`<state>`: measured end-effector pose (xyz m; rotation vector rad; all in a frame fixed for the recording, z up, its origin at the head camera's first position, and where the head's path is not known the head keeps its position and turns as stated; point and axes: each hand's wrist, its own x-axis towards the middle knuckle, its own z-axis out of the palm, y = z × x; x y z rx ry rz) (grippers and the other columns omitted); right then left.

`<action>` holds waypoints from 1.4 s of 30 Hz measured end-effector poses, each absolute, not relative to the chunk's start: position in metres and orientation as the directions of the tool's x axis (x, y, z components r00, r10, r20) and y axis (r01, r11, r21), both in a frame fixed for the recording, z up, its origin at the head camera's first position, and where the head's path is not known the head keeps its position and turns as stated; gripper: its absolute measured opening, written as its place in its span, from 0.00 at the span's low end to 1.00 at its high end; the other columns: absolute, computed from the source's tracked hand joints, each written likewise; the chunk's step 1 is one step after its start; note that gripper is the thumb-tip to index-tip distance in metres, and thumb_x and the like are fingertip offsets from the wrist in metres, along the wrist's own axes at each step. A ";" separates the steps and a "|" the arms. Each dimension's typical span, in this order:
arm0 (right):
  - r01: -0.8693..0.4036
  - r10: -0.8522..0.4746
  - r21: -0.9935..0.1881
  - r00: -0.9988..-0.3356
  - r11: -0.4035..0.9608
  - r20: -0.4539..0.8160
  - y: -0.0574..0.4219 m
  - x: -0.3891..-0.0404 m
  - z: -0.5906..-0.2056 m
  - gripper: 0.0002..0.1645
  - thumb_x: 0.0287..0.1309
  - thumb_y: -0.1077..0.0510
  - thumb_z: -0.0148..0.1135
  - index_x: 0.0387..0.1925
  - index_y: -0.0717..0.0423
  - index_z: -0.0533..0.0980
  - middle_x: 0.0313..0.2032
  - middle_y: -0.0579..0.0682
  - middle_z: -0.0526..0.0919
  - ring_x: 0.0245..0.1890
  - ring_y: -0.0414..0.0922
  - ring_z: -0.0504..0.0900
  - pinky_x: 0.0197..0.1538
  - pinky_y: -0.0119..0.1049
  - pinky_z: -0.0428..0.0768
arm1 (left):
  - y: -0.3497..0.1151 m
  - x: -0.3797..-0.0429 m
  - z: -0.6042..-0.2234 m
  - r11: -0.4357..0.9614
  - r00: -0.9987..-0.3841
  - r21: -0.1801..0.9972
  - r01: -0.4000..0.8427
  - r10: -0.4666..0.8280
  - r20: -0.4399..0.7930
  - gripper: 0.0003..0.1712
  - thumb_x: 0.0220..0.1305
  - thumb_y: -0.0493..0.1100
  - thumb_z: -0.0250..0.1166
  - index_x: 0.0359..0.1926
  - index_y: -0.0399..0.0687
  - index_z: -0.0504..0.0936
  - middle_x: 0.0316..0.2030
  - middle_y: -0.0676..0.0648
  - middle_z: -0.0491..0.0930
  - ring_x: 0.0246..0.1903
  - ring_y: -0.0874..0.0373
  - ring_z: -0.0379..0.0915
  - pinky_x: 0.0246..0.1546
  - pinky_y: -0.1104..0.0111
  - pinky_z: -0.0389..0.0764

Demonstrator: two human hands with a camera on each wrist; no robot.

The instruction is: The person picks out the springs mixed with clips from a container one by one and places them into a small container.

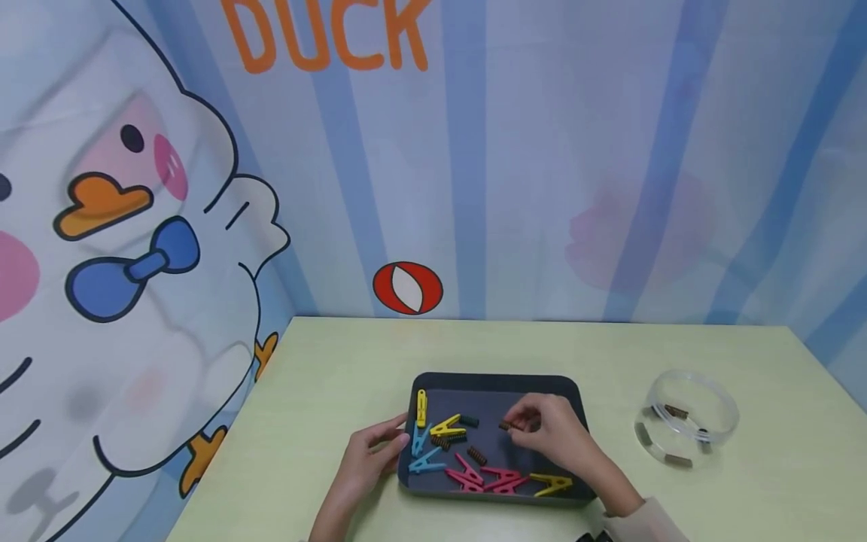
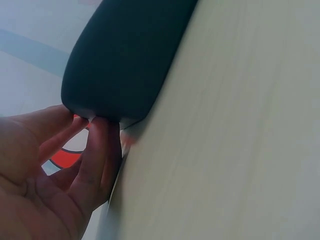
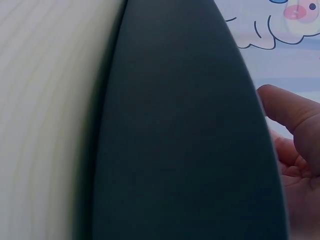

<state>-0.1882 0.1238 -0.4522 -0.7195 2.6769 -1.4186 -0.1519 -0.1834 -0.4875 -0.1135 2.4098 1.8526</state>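
Pale yellow-green table (image 1: 271, 452), set against a backdrop (image 1: 528, 150) of white and blue stripes. Orange lettering (image 1: 325, 34) printed at top, reading DUCK; a big white duck (image 1: 135, 361) covered on the left side, a red-and-white ball (image 1: 408, 288) shown just above the table's far edge. Faint wood-like grain is seen on the tabletop in the wrist views.

Dark tray (image 1: 488, 382) is set flat on the table, near the middle. Its left end is held by the left hand (image 1: 366, 459), thumb at the rim, fingers bent against the outer wall. A brown spring (image 1: 505, 425) is pinched between thumb and forefinger of the right hand (image 1: 552, 429), over the right half of the tray; contact with the tray floor can't be told. Right wrist is covered by a beige sleeve (image 1: 643, 523).

Yellow clothespins (image 1: 552, 483), blue clothespins (image 1: 425, 461) and pink clothespins (image 1: 506, 480) are scattered in the tray, with loose springs (image 1: 476, 455) among them. Clear round container (image 1: 728, 418) is placed right of the tray, well apart; small brownish pieces (image 1: 676, 412) are seen through it.
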 end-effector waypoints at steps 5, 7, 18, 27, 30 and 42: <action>-0.401 -0.412 -0.787 -0.888 0.468 0.207 0.126 -0.188 -0.451 0.08 0.51 0.70 0.70 0.33 0.58 0.84 0.29 0.44 0.83 0.28 0.38 0.79 0.31 0.32 0.82 | -0.184 -0.151 -0.487 0.263 -0.992 0.957 -0.123 0.003 -0.128 0.23 0.69 0.40 0.66 0.64 0.43 0.78 0.50 0.39 0.81 0.45 0.53 0.79 0.39 0.66 0.86; -0.404 -0.406 -0.785 -0.888 0.470 0.214 0.127 -0.188 -0.450 0.08 0.51 0.70 0.70 0.33 0.58 0.84 0.30 0.44 0.83 0.28 0.38 0.80 0.31 0.32 0.82 | -0.184 -0.150 -0.486 0.265 -0.992 0.957 -0.119 0.006 -0.125 0.24 0.69 0.40 0.65 0.64 0.43 0.78 0.50 0.39 0.81 0.45 0.53 0.79 0.39 0.66 0.86; -0.400 -0.393 -0.788 -0.893 0.469 0.220 0.132 -0.189 -0.450 0.09 0.51 0.70 0.71 0.34 0.58 0.84 0.31 0.45 0.83 0.28 0.39 0.80 0.31 0.32 0.82 | -0.184 -0.149 -0.487 0.265 -0.994 0.959 -0.104 0.002 -0.109 0.24 0.69 0.39 0.65 0.64 0.41 0.77 0.51 0.36 0.80 0.46 0.52 0.79 0.40 0.63 0.86; -0.391 -0.382 -0.796 -0.898 0.462 0.219 0.140 -0.188 -0.447 0.09 0.52 0.70 0.70 0.36 0.58 0.84 0.32 0.46 0.83 0.29 0.40 0.80 0.32 0.33 0.83 | -0.183 -0.146 -0.486 0.272 -0.993 0.955 -0.116 -0.001 -0.120 0.24 0.68 0.41 0.66 0.64 0.44 0.78 0.51 0.38 0.81 0.46 0.53 0.78 0.39 0.66 0.86; -0.391 -0.377 -0.791 -0.899 0.471 0.220 0.142 -0.188 -0.447 0.09 0.53 0.69 0.71 0.36 0.58 0.84 0.33 0.46 0.83 0.29 0.39 0.80 0.32 0.33 0.83 | -0.183 -0.146 -0.486 0.277 -0.993 0.955 -0.109 0.001 -0.114 0.24 0.68 0.41 0.66 0.64 0.44 0.78 0.50 0.39 0.81 0.45 0.53 0.78 0.38 0.66 0.86; -0.392 -0.340 -0.776 -0.909 0.494 0.243 0.151 -0.188 -0.440 0.10 0.53 0.70 0.71 0.37 0.58 0.84 0.34 0.46 0.83 0.30 0.40 0.80 0.33 0.33 0.82 | -0.183 -0.149 -0.487 0.264 -0.993 0.958 -0.108 0.007 -0.114 0.24 0.69 0.41 0.65 0.64 0.44 0.78 0.51 0.38 0.81 0.45 0.53 0.78 0.40 0.64 0.86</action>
